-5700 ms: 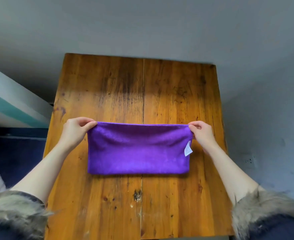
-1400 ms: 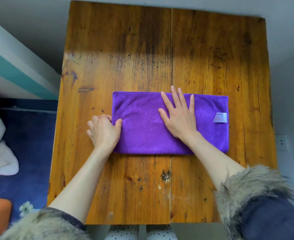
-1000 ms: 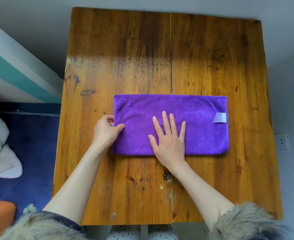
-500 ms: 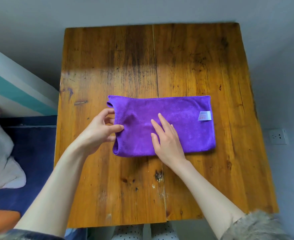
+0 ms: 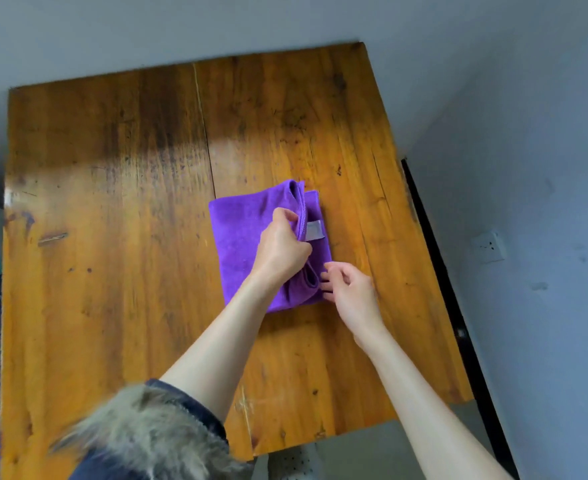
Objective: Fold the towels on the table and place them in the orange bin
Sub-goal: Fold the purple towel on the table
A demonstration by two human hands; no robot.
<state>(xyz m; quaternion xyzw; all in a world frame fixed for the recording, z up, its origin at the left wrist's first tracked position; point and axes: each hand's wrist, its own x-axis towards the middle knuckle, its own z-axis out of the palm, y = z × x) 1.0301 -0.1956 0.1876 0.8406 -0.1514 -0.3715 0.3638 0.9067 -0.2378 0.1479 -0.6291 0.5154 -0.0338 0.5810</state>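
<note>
The left hand (image 5: 283,247) pinches the purple towel's (image 5: 242,237) folded-over edge near its white tag (image 5: 314,231), mid-tabletop (image 5: 112,202); right hand (image 5: 349,289), fingers loosely curled, touches its corner. Next, probably flatten, then find the bin

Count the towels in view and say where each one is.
1. A purple towel lies folded near the middle of the wooden table, its right edge gripped by the left hand, with the right hand at its near right corner. No other towel shows.

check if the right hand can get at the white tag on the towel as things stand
Probably yes: the tag lies exposed on the purple towel, beside the left hand; the right hand hovers just below it, nothing between.
</note>
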